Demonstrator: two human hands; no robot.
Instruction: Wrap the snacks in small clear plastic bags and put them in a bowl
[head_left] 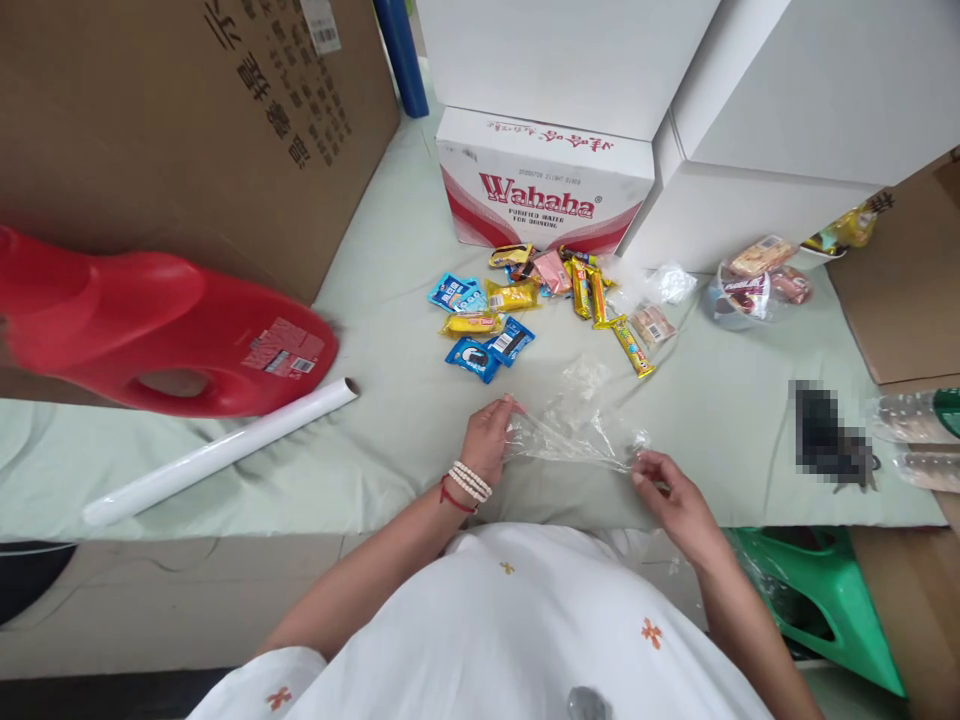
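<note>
My left hand (489, 438) pinches one end of a clear plastic bag (576, 428), and my right hand (670, 492) pinches the other end. The bag is stretched between them just above the pale green cloth (390, 400). Beyond the bag lies a pile of small snack packets (525, 305) in blue, yellow and pink wrappers. A bead bracelet and a red string sit on my left wrist.
A red plastic jug (150, 330) lies on its side at left, with a white roll (217, 450) in front of it. A Wahaha carton (544, 185) and white boxes stand behind. A second bag of snacks (754, 285) sits at right, plastic bottles (915, 435) at far right, a green stool (817, 590) below.
</note>
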